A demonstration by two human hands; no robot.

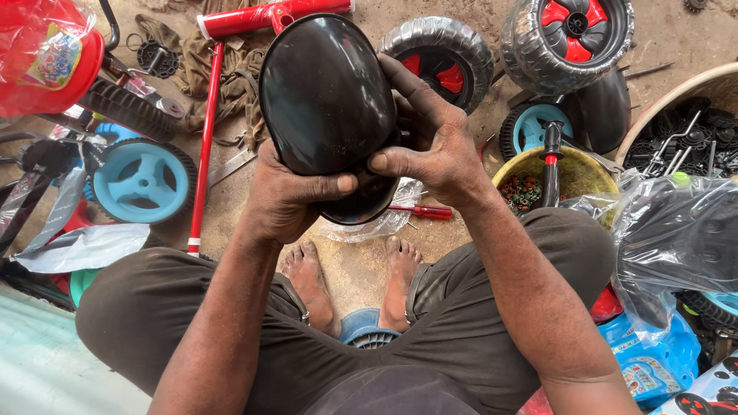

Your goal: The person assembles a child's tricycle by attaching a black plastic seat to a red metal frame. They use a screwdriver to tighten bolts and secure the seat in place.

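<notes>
Glossy black seat (327, 96) — likely light, stiff, slippery — is clamped at its lower rim by left hand (284, 196) and right hand (430, 146).

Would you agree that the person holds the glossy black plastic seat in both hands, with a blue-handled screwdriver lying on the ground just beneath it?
Not quite: the head view shows the screwdriver has a red handle, not blue. The rest stands: the left hand and right hand both hold the glossy black plastic seat, with the screwdriver on the ground beneath.
</notes>
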